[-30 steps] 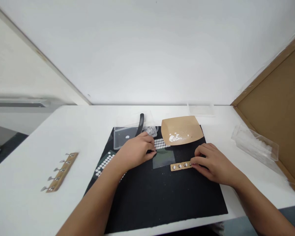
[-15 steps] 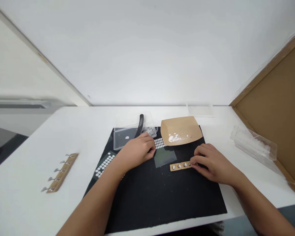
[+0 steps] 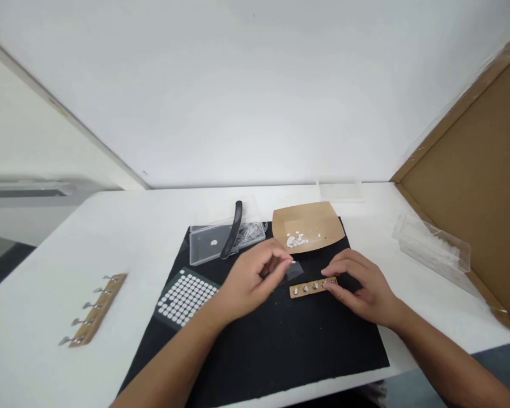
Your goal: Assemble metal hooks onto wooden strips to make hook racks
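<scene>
My left hand [image 3: 253, 280] is above the middle of the black mat, thumb and forefinger pinched on a small white oval sticker [image 3: 293, 262]. Part of a clear sheet [image 3: 295, 271] shows just beyond those fingertips. To the right, my right hand [image 3: 361, 288] has its thumb and fingers apart around the end of a short wooden strip [image 3: 310, 287]. Small metal pieces with white ovals sit in a row along that strip. Left of my left forearm lies a dark sheet of white oval stickers [image 3: 187, 297], partly covered by the arm.
A brown paper tray [image 3: 312, 221] holds white bits. Beside it, a clear plastic case [image 3: 204, 246] has a black curved tool [image 3: 233, 229] across it. Another wooden strip with metal pieces [image 3: 97, 311] lies left; a clear box [image 3: 431, 243] stands right. Beneath is a black mat [image 3: 289, 345].
My left hand has moved right from the sticker sheet near the tray, and a white sticker now shows in its fingertips. The fingers of my right hand have spread from the wooden strip's end.
</scene>
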A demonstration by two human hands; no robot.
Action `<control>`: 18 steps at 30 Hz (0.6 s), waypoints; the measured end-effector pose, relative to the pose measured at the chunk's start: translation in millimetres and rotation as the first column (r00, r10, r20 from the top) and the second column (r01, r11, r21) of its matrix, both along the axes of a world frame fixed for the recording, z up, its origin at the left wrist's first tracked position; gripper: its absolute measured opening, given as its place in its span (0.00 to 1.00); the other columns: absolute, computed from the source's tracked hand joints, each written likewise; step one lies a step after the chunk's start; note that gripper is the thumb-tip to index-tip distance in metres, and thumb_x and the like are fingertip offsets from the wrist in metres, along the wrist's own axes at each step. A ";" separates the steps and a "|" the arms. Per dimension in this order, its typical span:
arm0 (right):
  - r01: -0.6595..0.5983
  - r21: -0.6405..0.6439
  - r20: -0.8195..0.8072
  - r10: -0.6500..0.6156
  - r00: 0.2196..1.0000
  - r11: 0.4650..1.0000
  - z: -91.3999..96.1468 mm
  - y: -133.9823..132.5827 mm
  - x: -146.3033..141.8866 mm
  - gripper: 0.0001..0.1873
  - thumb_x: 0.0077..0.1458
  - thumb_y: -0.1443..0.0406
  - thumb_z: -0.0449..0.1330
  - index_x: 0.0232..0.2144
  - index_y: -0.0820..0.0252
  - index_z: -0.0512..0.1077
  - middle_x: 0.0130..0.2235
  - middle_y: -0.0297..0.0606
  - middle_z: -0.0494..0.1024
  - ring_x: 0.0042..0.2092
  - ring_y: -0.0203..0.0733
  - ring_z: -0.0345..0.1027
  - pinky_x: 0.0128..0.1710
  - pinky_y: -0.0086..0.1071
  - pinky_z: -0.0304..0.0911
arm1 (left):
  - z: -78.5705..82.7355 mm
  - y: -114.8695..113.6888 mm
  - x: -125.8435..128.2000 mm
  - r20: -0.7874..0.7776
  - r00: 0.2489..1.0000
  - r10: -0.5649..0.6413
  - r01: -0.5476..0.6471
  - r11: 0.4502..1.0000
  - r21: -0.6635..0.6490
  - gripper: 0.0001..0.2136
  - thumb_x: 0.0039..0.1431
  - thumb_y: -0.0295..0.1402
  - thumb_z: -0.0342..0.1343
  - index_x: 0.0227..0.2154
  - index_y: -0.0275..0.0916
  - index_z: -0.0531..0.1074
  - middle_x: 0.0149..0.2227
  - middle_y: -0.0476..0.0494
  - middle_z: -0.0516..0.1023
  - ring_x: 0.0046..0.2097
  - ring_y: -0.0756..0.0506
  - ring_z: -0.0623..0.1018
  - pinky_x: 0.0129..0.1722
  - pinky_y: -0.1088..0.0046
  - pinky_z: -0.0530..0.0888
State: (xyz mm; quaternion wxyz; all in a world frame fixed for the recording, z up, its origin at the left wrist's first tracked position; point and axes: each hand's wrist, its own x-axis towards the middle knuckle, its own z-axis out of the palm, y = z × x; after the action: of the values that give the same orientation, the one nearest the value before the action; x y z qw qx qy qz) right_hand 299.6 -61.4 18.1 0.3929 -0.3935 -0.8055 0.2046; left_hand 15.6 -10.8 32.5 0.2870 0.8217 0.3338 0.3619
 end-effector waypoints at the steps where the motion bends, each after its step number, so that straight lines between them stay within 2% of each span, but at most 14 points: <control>1: 0.014 -0.033 -0.048 -0.015 0.999 0.999 -1.1 -1.3 -2.5 0.08 0.68 0.64 0.66 0.49 0.52 0.78 0.44 0.39 0.80 0.44 0.44 0.77 0.44 0.38 0.74 | -2.5 -6.3 8.7 0.045 0.999 0.010 -0.009 0.999 -0.042 0.07 0.75 0.31 0.53 0.41 0.39 0.75 0.34 0.47 0.77 0.30 0.50 0.73 0.31 0.74 0.69; 5: 0.016 -0.120 -0.164 -0.036 0.986 0.993 -4.0 -4.0 -8.4 0.06 0.68 0.63 0.67 0.47 0.52 0.80 0.42 0.39 0.82 0.42 0.43 0.78 0.41 0.37 0.75 | -15.9 -26.3 36.6 0.135 0.990 0.036 -0.007 0.978 -0.209 0.09 0.75 0.36 0.54 0.39 0.40 0.75 0.34 0.46 0.77 0.30 0.50 0.73 0.29 0.75 0.68; 8: -0.009 -0.143 -0.205 -0.020 0.979 0.990 -4.3 -4.5 -9.7 0.05 0.68 0.63 0.67 0.45 0.52 0.81 0.42 0.39 0.83 0.42 0.43 0.79 0.41 0.36 0.75 | -21.3 -32.3 46.2 0.162 0.985 0.059 -0.010 0.958 -0.288 0.10 0.75 0.38 0.54 0.38 0.40 0.75 0.34 0.46 0.76 0.31 0.49 0.74 0.29 0.75 0.69; 13: 0.001 -0.164 -0.221 -0.037 0.975 0.986 -4.6 -4.1 -10.6 0.02 0.67 0.64 0.68 0.43 0.52 0.81 0.41 0.37 0.84 0.42 0.41 0.79 0.41 0.35 0.75 | -20.8 -33.2 48.8 0.184 0.979 0.092 -0.023 0.939 -0.344 0.11 0.74 0.40 0.55 0.37 0.40 0.76 0.34 0.46 0.75 0.32 0.49 0.74 0.30 0.75 0.70; 18: 0.002 -0.172 -0.215 -0.040 0.976 0.985 -5.8 -3.1 -11.9 0.02 0.68 0.63 0.68 0.41 0.53 0.81 0.40 0.38 0.84 0.41 0.42 0.79 0.41 0.36 0.75 | -23.7 -35.3 50.2 0.179 0.981 0.069 0.000 0.933 -0.360 0.12 0.75 0.40 0.55 0.37 0.40 0.76 0.33 0.47 0.75 0.32 0.49 0.74 0.31 0.74 0.70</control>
State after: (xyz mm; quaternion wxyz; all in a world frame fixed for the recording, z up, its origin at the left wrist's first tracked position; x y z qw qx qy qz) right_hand 287.7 -64.5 12.3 0.4458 -0.4095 -0.7328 0.3107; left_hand 65.8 -46.1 8.8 0.4558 0.7116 0.3800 0.3762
